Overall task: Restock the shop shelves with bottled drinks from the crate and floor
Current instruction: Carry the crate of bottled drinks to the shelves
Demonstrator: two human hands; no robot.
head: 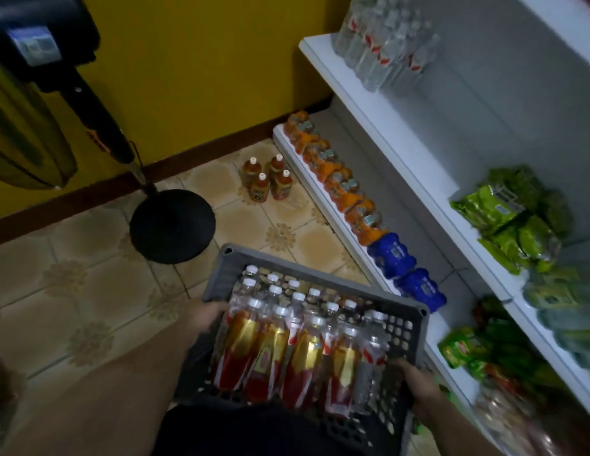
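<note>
Left hand [204, 319] & right hand [415, 380] clasp crate [218, 278] rims at 9 & 3 o'clock; packed w/ bottles [303, 350], prob. heavy, rigid.

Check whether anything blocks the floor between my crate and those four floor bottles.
Nothing visible: bare tile separates the grey plastic crate from the four amber white-capped bottles; the round black fan base stands left.

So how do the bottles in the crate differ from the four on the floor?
The crate bottles are many, packed tight in the grey crate held by the left hand and right hand; the floor bottles are four, standing loose on the tiles. The crate bottles show red-and-gold labels or look clear; the floor bottles look amber. Both have white caps.
</note>
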